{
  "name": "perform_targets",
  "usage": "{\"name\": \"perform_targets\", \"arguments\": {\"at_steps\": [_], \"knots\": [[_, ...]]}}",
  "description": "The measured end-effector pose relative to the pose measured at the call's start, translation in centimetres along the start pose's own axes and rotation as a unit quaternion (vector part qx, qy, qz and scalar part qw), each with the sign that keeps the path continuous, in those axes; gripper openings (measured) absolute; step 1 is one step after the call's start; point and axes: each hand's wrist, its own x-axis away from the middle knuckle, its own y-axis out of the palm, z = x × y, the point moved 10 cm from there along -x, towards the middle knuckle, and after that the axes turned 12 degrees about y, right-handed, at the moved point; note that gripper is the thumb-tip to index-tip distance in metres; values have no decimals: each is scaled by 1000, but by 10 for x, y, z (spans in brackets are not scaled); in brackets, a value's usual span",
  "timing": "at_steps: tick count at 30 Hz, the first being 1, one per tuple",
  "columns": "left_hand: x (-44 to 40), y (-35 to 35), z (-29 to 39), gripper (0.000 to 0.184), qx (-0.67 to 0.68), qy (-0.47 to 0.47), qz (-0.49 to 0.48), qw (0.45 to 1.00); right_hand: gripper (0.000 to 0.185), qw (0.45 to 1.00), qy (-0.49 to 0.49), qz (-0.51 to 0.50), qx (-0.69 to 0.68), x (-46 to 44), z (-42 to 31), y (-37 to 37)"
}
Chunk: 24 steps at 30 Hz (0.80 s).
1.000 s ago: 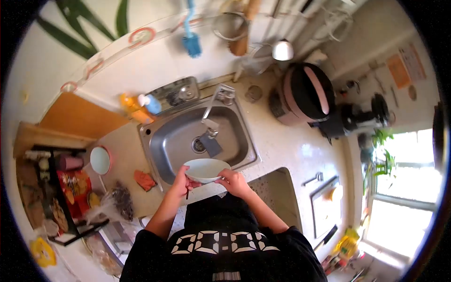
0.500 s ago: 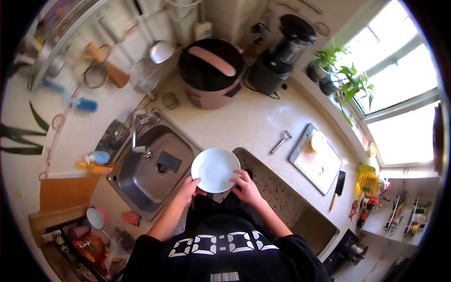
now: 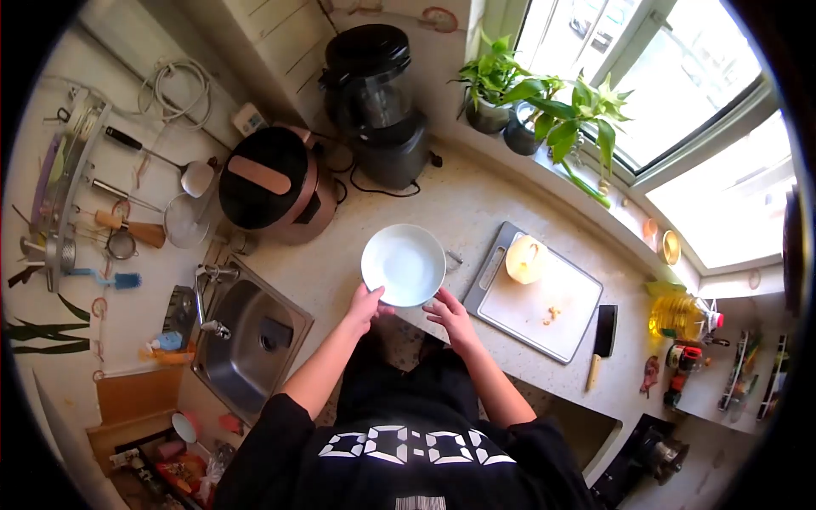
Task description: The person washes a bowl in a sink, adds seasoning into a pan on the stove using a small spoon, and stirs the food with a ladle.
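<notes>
A pale, empty-looking bowl (image 3: 404,264) is over the counter's front edge, tipped slightly so its inside shows. My left hand (image 3: 366,308) grips its lower left rim, the fingers partly under it. At the lower right rim is my right hand (image 3: 450,315), its fingers spread and fingertips at the edge of the bowl. Right of the bowl lies a peeler (image 3: 455,257), partly hidden behind it. A cutting board (image 3: 557,293) holds a pale peeled fruit or vegetable (image 3: 525,260) and small scraps. Beside the board lies a cleaver (image 3: 604,333).
The steel sink (image 3: 246,357) is at the left. Behind it stand a rice cooker (image 3: 276,187) and a blender (image 3: 378,106). Potted plants (image 3: 552,119) line the windowsill. An oil bottle (image 3: 680,316) and a stove (image 3: 650,459) are at the right.
The view has swung right from the sink toward the cutting board. My hands have carried the bowl from near the sink to the counter by the board, and my right hand's fingers have spread.
</notes>
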Motion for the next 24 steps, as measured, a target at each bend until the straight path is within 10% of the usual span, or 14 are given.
{"name": "perform_targets", "arguments": {"at_steps": [24], "knots": [[-132, 79, -7, 35, -27, -49, -6, 998, 64, 976, -58, 69, -198, -85, -50, -36]]}}
